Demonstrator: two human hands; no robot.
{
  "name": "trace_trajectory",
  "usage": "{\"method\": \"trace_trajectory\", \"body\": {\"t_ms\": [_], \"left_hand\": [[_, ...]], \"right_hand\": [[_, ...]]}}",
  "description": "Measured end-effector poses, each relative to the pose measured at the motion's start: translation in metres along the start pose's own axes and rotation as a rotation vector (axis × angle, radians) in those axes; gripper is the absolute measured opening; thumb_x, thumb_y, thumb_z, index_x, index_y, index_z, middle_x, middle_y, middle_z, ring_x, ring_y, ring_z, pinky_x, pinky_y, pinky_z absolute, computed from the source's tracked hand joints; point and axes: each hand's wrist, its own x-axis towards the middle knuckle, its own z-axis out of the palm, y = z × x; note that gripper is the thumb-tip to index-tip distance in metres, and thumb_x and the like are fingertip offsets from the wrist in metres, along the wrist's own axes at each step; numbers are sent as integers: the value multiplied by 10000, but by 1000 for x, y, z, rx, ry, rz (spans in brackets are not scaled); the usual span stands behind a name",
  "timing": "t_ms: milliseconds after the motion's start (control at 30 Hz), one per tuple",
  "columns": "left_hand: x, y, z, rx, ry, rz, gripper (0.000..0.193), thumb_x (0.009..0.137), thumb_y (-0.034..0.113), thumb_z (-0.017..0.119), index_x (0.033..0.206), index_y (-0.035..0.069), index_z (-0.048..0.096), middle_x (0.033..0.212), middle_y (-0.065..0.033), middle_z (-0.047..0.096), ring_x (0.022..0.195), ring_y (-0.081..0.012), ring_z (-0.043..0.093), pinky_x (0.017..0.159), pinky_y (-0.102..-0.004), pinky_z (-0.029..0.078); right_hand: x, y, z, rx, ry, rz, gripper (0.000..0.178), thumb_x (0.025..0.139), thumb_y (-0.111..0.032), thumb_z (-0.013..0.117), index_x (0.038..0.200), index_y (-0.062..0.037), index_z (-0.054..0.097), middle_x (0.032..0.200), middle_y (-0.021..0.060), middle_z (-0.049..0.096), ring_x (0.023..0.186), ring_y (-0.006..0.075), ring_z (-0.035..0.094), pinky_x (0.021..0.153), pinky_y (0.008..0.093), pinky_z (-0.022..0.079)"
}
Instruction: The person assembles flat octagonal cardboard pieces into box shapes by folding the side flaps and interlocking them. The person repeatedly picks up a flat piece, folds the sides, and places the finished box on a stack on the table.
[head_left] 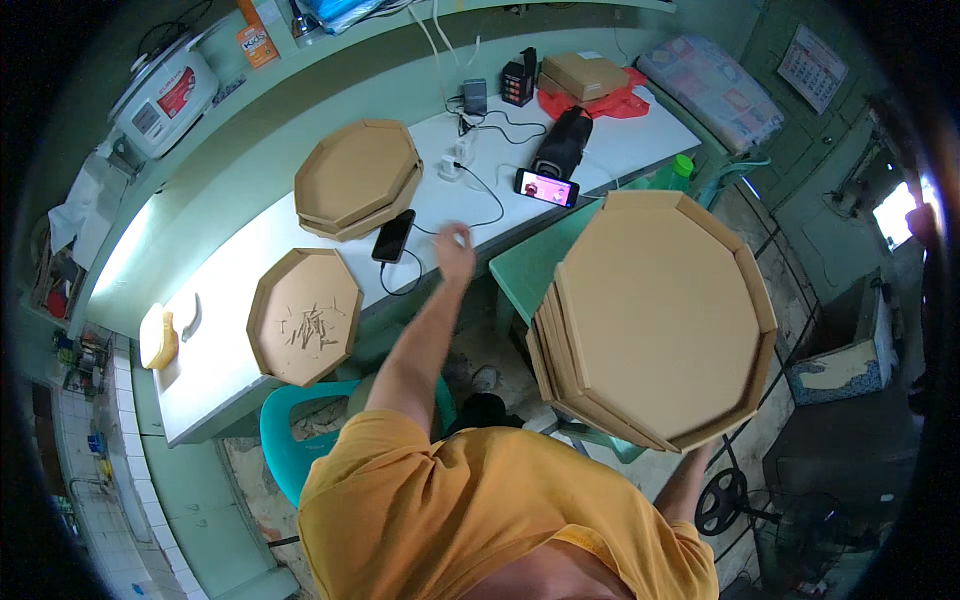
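Observation:
My left hand is over the front edge of the white table, smeared by motion. Its fingers do not show clearly, and a black phone with a cable is nearest to it. My right forearm runs up to the lower edge of a stack of large octagonal cardboard trays; the hand itself is hidden behind the stack. On the table lie smaller octagonal cardboard trays, one resting on another. A single octagonal tray nearer me holds several small thin pieces.
A lit phone leans by a black bag. Cables and a white adapter lie on the table. A green stool stands beside the stack, a teal chair at my left. A shelf with a white appliance overhangs the table.

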Motion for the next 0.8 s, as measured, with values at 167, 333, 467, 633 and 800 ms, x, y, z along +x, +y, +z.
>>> {"method": "trace_trajectory", "body": {"t_ms": [167,333,467,633,800], "left_hand": [[123,-63,-85,626,-26,-145,420,842,303,588,1231,154,531,1265,-101,500,1161,-309,482,920,-525,374],[161,-111,-110,898,-469,-406,461,871,256,566,1325,221,498,1473,-32,359,1406,-249,245,1068,-604,231],[171,-151,-105,972,-638,-301,348,844,219,558,1185,261,613,1355,-50,507,1332,-274,371,1026,-548,306],[169,-149,-119,827,-453,-189,303,830,158,547,1115,184,643,1089,-127,657,1056,-290,600,931,-457,402],[184,-118,-147,671,-300,205,294,858,102,522,1132,43,613,1087,-155,639,1019,-325,591,887,-447,432]], "right_hand": [[-4,-54,-83,5,779,-1,432,915,-356,519,1273,-115,519,1125,90,602,961,226,576,795,385,465],[-37,-105,-101,127,970,-111,340,919,-332,523,1177,-121,592,986,65,623,773,210,579,690,340,464],[-52,-144,-116,167,893,-105,353,899,-368,576,1111,-90,624,996,50,651,791,210,611,683,336,506],[-73,-211,-65,104,867,-363,361,945,-330,524,1258,-156,567,1043,57,650,876,199,634,752,312,504],[-116,-345,83,-153,539,-1054,392,971,-199,481,1336,-56,485,1297,120,556,1178,212,527,969,351,384]]}}
